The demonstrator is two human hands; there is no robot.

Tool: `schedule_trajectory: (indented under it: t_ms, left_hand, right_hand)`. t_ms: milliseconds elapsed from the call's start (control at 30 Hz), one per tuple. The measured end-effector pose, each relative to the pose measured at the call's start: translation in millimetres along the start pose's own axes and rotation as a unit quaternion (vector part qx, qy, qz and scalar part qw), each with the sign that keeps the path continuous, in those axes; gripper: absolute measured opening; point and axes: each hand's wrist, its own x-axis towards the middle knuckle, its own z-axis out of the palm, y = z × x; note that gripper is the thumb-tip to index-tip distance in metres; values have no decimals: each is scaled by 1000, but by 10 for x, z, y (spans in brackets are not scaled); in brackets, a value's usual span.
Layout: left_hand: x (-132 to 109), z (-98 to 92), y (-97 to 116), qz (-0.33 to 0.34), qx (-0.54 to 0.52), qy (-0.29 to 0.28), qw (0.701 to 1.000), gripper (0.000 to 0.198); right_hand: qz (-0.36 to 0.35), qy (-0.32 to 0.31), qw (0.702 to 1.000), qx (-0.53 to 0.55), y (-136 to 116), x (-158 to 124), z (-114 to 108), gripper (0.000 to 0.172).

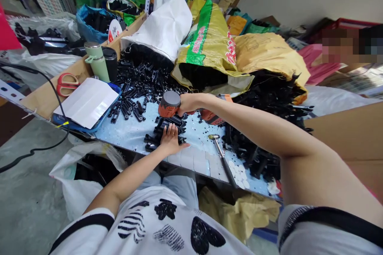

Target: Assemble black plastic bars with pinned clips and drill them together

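Observation:
My right hand (190, 104) is wrapped around the grip of an orange and black cordless drill (169, 104), held low above the bench. Under the drill lies a row of long black plastic parts (152, 138). My left hand (172, 140) rests on these parts, fingers flat across them and thumb stretched to the right. The drill's tip is hidden from this angle. To the right of my left hand, a hammer (221, 153) with a dark handle lies on the light blue bench top (119, 131).
Small black pieces (140, 83) are heaped at the back, below a white sack (164, 20) and a yellow-green sack (206, 44). More black parts (251, 139) pile up at right. At left are a blue tray (89, 129), red scissors (67, 84) and a green bottle (97, 61).

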Motion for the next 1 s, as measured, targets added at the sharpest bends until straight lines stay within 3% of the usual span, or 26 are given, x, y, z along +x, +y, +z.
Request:
schedule_trajectory:
  t_ms: [233,433,600,700,900,1000]
  left_hand:
    - [-118,59,-37,32,6,1,999,99]
    - [-141,-22,-32,41,9,6,999,99]
    - [-171,-18,-19,35,11,32,999,93]
    - [-181,-19,-16,33,6,24,999,93]
    - [-178,-75,-19,30,-5,-23,999,97]
    - [-173,-86,-20,23,-7,-38,999,97]
  right_hand:
    - [23,-28,999,-14,-151,68,115,25]
    - [-6,27,999,-19,-145,-197,255,25]
    - [-1,-28,1000,10,-274,-321,357,20]
    - [10,-37,999,-9,-413,-353,390,18]
    - [-7,6,996,-87,-619,-580,363,18]
    - [-24,9,997,-74,-727,-655,338,18]
